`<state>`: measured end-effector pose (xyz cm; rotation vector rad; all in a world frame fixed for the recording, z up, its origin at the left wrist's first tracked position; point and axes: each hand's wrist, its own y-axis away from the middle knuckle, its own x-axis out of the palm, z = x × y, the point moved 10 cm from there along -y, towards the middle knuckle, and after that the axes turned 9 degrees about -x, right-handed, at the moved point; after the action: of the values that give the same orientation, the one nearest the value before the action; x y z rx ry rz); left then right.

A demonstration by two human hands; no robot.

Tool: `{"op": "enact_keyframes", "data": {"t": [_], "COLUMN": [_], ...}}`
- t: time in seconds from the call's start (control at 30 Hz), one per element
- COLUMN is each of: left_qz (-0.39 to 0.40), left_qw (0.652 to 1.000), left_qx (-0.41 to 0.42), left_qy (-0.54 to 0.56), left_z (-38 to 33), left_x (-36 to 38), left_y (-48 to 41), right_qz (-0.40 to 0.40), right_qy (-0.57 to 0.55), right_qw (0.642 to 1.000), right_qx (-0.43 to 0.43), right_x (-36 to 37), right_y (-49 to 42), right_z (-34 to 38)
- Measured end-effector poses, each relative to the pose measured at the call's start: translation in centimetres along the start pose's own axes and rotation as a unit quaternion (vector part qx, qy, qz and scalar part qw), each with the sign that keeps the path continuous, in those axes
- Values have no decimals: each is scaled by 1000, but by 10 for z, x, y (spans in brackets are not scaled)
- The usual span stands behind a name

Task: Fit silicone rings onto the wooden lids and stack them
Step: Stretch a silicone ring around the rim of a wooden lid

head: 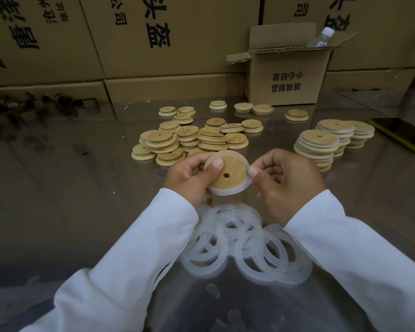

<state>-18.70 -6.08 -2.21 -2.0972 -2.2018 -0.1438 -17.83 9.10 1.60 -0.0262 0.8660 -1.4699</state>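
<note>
Toward the left of the worktop, a heap of bare wooden lids is seen, well behind the hands. Nearer, one lid is held up by the left hand, whose grip is closed on the rim with the thumb laid flat on the wooden face beside the centre hole. A white silicone ring is seated round the near edge of that lid and appears not yet settled on the right side. More loose rings are piled beneath the wrists. At the lid's right edge the ring is pinched between thumb and fingers of the right hand. The step is judged best done if the lid is kept steady while the ring is stretched and walked round the rim until it lies flat, untwisted. Stacks of ringed lids are stood to the right, where this one should be added squarely.
</note>
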Motion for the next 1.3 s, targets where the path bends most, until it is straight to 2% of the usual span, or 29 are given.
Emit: {"op": "enact_keyframes", "data": {"t": [0.17, 0.3, 0.43, 0.63, 0.93, 1.07, 1.3], "left_qz": [-36, -66, -81, -26, 23, 19, 38], "left_qw": [994, 991, 995, 999, 984, 980, 977], "left_qx": [64, 59, 23, -27, 19, 53, 64], "left_qy": [-82, -98, -49, -17, -177, -189, -199], "left_z": [-13, -12, -5, 5, 3, -3, -6], "left_x": [-4, -5, -8, 2, 15, 14, 17], "left_y": [6, 7, 5, 2, 5, 6, 7], "right_qz": [-18, 7, -10, -61, -4, -15, -8], "right_qy": [-40, -46, -34, -41, 35, 39, 73], "right_qw": [999, 998, 998, 996, 999, 999, 997], "right_qx": [21, 43, 51, 56, -2, -14, -7], "right_x": [-1, 10, 14, -1, 6, 2, 0], "right_y": [2, 7, 11, 7, 5, 4, 0], "right_z": [-7, -13, -15, -21, -6, -4, -6]}}
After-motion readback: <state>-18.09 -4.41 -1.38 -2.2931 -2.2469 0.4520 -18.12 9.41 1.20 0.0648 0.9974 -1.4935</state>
